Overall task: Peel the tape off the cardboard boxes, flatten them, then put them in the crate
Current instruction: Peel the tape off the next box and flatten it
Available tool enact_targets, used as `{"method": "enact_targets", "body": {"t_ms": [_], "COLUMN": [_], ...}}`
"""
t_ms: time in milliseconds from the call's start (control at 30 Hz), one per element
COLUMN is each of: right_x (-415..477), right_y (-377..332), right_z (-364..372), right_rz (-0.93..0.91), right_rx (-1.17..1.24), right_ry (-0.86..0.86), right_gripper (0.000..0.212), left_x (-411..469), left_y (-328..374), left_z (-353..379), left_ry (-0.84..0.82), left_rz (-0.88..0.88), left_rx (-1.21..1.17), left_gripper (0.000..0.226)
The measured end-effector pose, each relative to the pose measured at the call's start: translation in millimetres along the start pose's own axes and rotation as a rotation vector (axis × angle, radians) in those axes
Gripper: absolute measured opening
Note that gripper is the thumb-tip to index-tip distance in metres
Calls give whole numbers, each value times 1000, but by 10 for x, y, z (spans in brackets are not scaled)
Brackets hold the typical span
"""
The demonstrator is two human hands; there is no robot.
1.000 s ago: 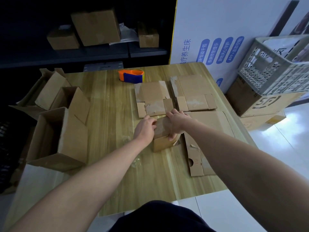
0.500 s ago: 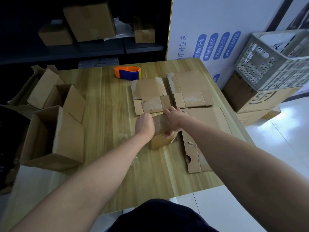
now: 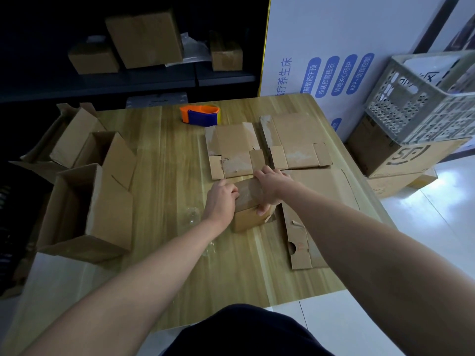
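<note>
Curling over the box (image 3: 247,220) top, left hand (image 3: 220,199) and right hand (image 3: 270,187) fingers (image 3: 260,173) grip it.

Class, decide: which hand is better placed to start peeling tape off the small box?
Probably the left hand: its fingertips curl at the box top's left edge, while the right hand wraps the box, steadying it.

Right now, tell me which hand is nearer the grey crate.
Right. The right hand grips the small box on the side toward the crate, which sits far right; the left hand grips the box's opposite side, farther off.
</note>
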State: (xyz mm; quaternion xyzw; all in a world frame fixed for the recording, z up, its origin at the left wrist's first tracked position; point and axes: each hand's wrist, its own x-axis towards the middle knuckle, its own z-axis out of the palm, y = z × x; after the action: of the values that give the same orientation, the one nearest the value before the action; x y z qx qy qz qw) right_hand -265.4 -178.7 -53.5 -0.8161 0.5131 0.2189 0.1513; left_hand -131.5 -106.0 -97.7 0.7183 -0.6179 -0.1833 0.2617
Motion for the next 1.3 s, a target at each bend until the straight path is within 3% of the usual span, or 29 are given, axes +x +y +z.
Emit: {"method": "enact_targets", "body": {"t_ms": [267,600,767,900,1300], "right_x": [14,25,35,55,28], "right_y": [2,-15,-17,-14,-2], "right_z": [2,-18,-16,-16,17], "right_rz": [2,0,12,15,19], "right_rx": [5,-53,-56,-49,-41], "right_ry": [-6,-2,-9,-10,-6], "right_gripper": [114,116,116,117,118], "left_x": [90,83,77,125,230], "left_y": [81,7,-8,55,141], "left_z": [-36,-33,-6,-24,-54], "left_ry": [-24,-146,-114,-159,-240], "left_rz": [-73,51,120,125,54], "left_rx": [120,232,225,118,95], "left_gripper": [10,10,37,32,16]}}
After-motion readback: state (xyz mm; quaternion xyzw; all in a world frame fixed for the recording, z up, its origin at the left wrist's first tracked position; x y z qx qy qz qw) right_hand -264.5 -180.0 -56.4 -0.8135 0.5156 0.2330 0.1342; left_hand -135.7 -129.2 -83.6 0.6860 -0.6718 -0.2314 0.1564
